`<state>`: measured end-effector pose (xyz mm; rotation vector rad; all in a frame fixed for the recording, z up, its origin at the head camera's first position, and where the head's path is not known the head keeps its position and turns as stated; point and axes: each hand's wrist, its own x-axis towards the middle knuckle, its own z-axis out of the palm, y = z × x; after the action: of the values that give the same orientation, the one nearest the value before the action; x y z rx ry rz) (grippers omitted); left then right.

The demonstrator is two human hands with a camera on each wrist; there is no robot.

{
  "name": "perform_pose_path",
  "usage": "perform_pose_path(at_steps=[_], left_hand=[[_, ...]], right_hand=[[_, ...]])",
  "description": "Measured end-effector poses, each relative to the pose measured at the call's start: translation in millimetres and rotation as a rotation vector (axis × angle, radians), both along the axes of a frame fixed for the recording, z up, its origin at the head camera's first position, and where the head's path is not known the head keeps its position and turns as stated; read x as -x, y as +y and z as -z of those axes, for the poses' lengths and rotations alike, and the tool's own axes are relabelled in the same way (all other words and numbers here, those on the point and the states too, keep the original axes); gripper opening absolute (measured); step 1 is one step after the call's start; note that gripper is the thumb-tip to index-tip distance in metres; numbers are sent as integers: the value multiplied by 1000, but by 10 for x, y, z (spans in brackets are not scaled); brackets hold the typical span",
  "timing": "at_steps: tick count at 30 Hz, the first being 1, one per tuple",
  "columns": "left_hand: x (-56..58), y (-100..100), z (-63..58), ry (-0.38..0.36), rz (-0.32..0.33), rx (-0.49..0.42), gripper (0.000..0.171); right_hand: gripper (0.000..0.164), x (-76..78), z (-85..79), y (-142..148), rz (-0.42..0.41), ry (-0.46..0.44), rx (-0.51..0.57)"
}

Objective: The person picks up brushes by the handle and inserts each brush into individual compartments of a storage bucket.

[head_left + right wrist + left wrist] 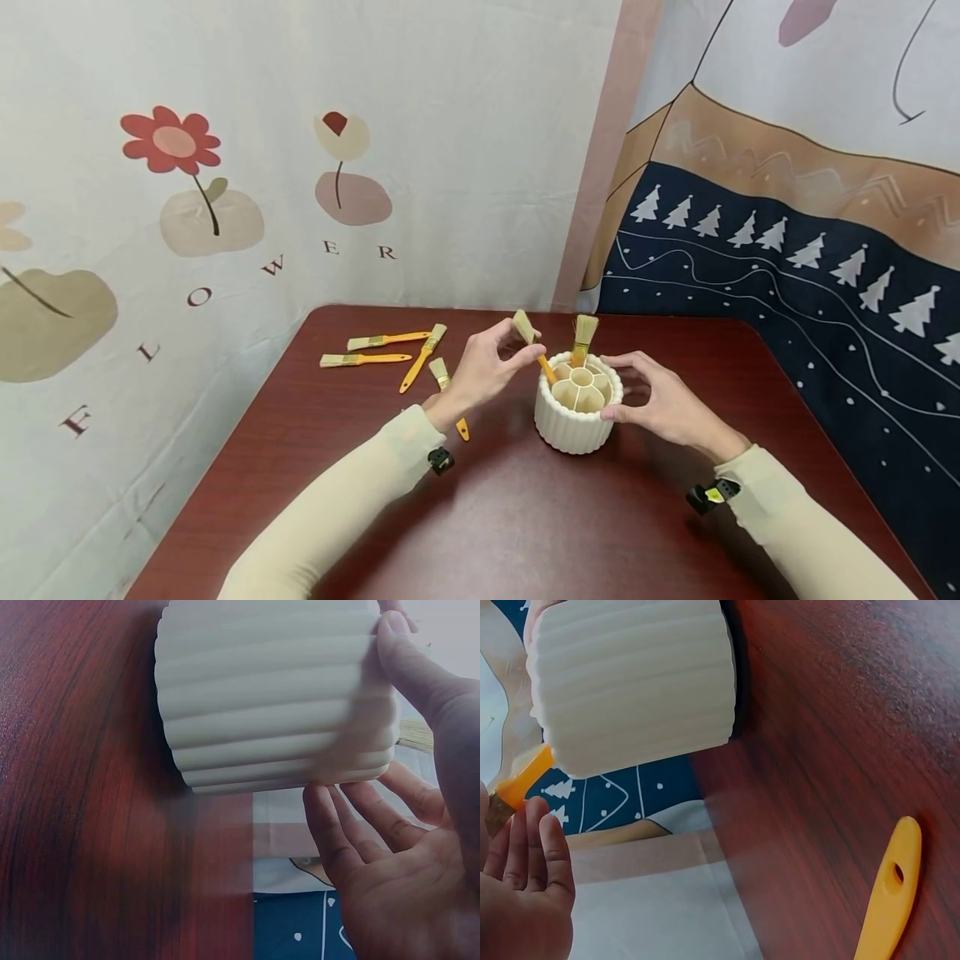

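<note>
A cream, ribbed round holder point(573, 425) with several compartments around a central tube stands upright on the table. My left hand point(487, 362) pinches a paintbrush point(545, 367) near its bristles. Its bristles point up, and the tip of its orange handle reaches inside the holder's left rim. Another paintbrush point(584, 335) stands bristles-up in a back compartment. From the right, my right hand point(667, 404) grips the holder, thumb at the near side and fingers at the far side. In the right wrist view, the thumb point(409, 656) and fingertips lie against the ribbed wall.
Several loose paintbrushes lie left of the holder on the dark red table point(480, 517), among them a flat one point(365, 359). One with a yellow-orange handle point(462, 429) lies partly hidden under my left wrist. Printed curtains point(480, 167) hang behind the table.
</note>
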<state>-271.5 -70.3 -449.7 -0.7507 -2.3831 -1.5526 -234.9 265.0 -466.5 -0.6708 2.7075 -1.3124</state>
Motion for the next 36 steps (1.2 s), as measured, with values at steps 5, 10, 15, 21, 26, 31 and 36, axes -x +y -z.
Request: perform_pose_path(at_steps=[5, 10, 15, 21, 26, 31, 36], left_hand=[[4, 38, 19, -6, 13, 18, 29], [3, 59, 35, -21, 19, 29, 26], [-2, 81, 35, -44, 22, 67, 30], [10, 114, 55, -72, 23, 109, 28], [13, 137, 64, -90, 31, 123, 25], [19, 171, 79, -100, 38, 141, 26], [19, 199, 80, -94, 40, 157, 26]], right_hand=[[76, 10, 14, -9, -10, 23, 4], [76, 9, 18, -16, -12, 29, 5], [76, 9, 16, -18, -12, 27, 2], [77, 12, 16, -17, -8, 25, -3], [77, 6, 8, -14, -3, 18, -2], [77, 2, -6, -11, -1, 14, -3], [78, -1, -13, -8, -1, 7, -3]])
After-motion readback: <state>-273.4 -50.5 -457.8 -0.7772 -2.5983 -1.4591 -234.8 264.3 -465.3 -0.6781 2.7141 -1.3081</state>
